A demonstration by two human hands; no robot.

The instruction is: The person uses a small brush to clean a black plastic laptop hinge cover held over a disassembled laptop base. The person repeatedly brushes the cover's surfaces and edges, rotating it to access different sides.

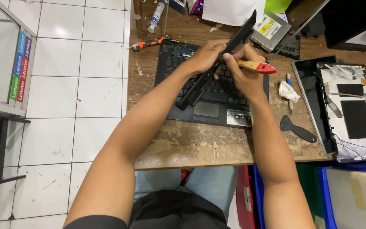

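The long laptop battery (pixel 221 59) is black, like the laptop base (pixel 208 95). The brush handle (pixel 257 66) is tan wood tipped red. Floor tiles (pixel 81 85) are white.

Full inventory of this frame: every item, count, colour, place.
laptop base: 1, black, centre of table, keyboard up
long black bar: 1, black, held slanted over the keyboard
brush: 1, wooden handle with red end, in right hand
screwdriver: 1, orange and black, left of laptop
optical drive: 1, silver, behind the laptop
scraper: 1, dark grey, right of laptop
crumpled tissue: 1, white, right of laptop
laptop lid: 1, silver inside, right edge of table
wooden table: 1, brown, worn
blue bins: blue, floor at right
left hand: grips the bar
right hand: holds the brush
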